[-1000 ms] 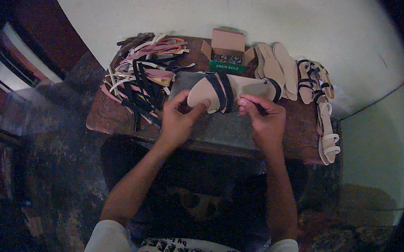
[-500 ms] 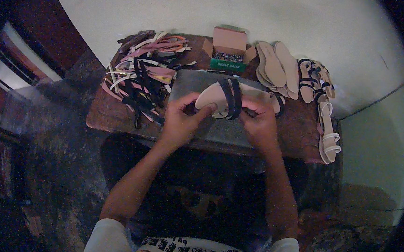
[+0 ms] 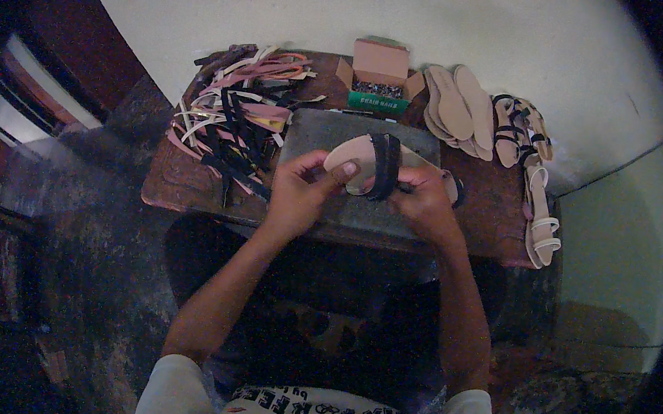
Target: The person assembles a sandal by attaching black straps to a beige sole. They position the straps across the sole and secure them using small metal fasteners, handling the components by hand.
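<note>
A beige sandal with dark straps (image 3: 385, 168) is held between my two hands above a grey slab (image 3: 317, 133). Its toe end points left and its heel end, with another dark strap, points right. My left hand (image 3: 310, 185) pinches the toe end, thumb on top of the sole. At the straps' right edge, my right hand (image 3: 424, 194) has its fingers closed on the sandal's near side. What exactly those fingertips grip is hidden.
Loose straps (image 3: 237, 123) pile on the wooden table's (image 3: 168, 184) left. An open nail box (image 3: 378, 83) stands at the back. Beige insoles (image 3: 461, 112) lie right of it, then black-strapped sandals (image 3: 517, 131) and a white-strapped sandal (image 3: 542, 222) along the right edge.
The sandal has tilted a little and its dark straps now sit closer together. My right hand has shifted slightly against the straps; my left hand keeps its hold on the toe end.
</note>
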Demonstrator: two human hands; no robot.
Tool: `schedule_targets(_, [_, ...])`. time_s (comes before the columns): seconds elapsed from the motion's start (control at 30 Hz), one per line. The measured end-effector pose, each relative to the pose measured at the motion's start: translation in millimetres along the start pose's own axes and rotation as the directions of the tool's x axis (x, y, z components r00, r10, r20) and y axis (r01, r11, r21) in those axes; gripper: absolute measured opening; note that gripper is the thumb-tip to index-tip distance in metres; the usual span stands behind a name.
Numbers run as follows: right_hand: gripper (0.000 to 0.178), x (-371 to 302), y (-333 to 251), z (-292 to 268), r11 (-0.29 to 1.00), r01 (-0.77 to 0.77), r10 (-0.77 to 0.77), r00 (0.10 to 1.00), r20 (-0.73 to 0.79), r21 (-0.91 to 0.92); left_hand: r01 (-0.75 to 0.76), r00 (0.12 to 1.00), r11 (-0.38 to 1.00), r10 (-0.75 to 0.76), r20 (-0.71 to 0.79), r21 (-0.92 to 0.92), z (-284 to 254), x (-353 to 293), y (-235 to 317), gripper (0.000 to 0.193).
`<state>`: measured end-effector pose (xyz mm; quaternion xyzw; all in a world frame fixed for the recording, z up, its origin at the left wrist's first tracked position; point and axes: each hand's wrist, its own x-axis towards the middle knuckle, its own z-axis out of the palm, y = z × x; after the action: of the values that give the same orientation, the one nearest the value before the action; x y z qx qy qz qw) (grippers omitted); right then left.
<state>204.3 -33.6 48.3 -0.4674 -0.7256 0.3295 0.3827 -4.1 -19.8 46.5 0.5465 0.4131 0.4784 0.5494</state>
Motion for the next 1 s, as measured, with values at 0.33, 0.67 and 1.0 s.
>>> schedule_targets(0.33, [0.013,-0.4,-10.9,3.8,0.996,-0.043,0.047,0.997,-0.063,0.072,0.073,0.996,0.997,-0.074,-0.043,-0.037,-1.2,0.6,1.4,0.027])
schedule_targets(0.67, [0.009,-1.8,-22.0,17.1,0.998,-0.027,0.046,0.900,-0.433,0.049,0.142,0.942,0.808,-0.287,-0.172,-0.571,4.1,5.6,-16.9,0.025])
schedule_targets(1.0, [0.006,-0.2,-14.2,57.1,0.946,0.013,0.080,0.959,-0.273,0.323,0.086,0.963,0.751,-0.231,-0.138,-0.655,6.6,3.7,-19.9,0.023])
